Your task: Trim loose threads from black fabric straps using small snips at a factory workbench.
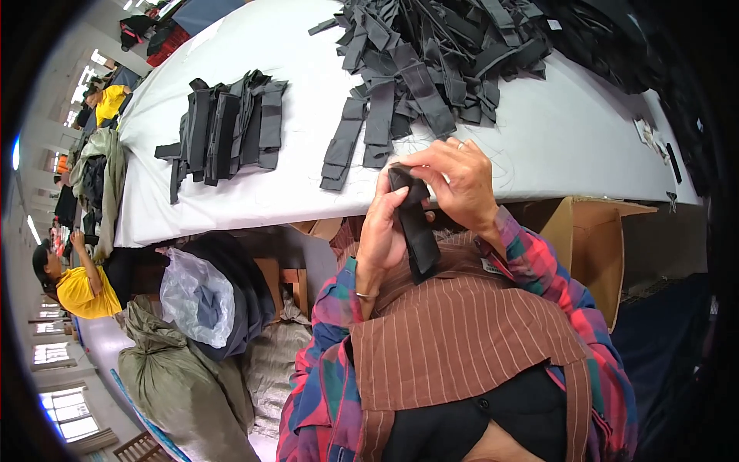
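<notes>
A black fabric strip (418, 235) hangs between my hands, just in front of the table's near edge. My left hand (382, 231) is closed on it, thumb pressed against its upper part. With thumb and fingers bent together, my right hand (459, 179) pinches the strip's top end, which looks folded over. On the white table (308, 154) beyond lies a large loose heap of dark grey fabric strips (431, 69). To its left is a smaller, more evenly laid pile of similar strips (231, 127). Loose threads are scattered beside my right hand.
An opened cardboard box (589, 246) stands below the table edge at right. Dark bundled material (600, 46) lies at the far right. At left are a clear plastic bag (196, 296), a grey-green sack (181, 377) and people in yellow shirts (86, 292).
</notes>
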The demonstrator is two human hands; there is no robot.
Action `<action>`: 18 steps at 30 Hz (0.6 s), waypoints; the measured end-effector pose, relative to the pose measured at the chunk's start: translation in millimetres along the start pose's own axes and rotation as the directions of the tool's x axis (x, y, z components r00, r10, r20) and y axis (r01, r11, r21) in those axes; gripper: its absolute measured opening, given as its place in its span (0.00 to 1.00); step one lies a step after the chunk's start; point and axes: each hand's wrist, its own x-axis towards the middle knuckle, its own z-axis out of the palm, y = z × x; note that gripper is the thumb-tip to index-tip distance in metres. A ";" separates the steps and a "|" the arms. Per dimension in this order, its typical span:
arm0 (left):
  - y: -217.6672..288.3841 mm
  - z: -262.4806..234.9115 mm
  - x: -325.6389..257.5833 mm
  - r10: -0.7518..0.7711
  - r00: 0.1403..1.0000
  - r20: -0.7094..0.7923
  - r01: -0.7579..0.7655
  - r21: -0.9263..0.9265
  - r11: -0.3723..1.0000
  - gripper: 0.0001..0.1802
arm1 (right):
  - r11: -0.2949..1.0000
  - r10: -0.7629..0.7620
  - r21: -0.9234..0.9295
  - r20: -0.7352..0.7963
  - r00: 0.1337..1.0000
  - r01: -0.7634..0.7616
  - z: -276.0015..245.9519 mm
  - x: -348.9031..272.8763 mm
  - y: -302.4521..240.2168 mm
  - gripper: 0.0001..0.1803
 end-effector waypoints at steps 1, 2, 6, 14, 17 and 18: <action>0.3 -2.2 1.1 -0.003 1.000 0.003 0.003 -0.042 0.999 0.25 | 1.000 -0.003 -0.001 -0.004 1.000 0.003 -2.5 1.1 1.5 0.13; 0.1 -4.4 2.9 -0.008 1.000 0.006 0.009 -0.085 0.996 0.22 | 0.991 0.082 0.102 0.068 0.994 -0.088 -6.2 2.1 3.3 0.14; -2.5 -27.9 21.2 -0.029 0.999 0.016 0.032 -0.253 0.967 0.14 | 0.847 0.205 0.432 0.272 0.940 -0.310 -7.3 -8.0 3.3 0.18; -4.5 -2.9 45.5 -0.228 0.973 0.028 0.228 -0.228 0.947 0.23 | 0.810 0.423 0.339 0.229 0.877 -0.479 1.8 3.5 37.4 0.06; -7.2 -7.4 49.0 -0.152 0.987 -0.055 0.150 -0.040 0.988 0.23 | 0.692 0.521 0.417 0.277 0.808 -0.589 12.0 7.8 37.3 0.06; -6.9 -11.1 50.5 -0.078 0.991 -0.105 0.087 0.088 0.992 0.22 | 0.583 0.582 0.469 0.329 0.744 -0.663 15.2 8.6 36.9 0.07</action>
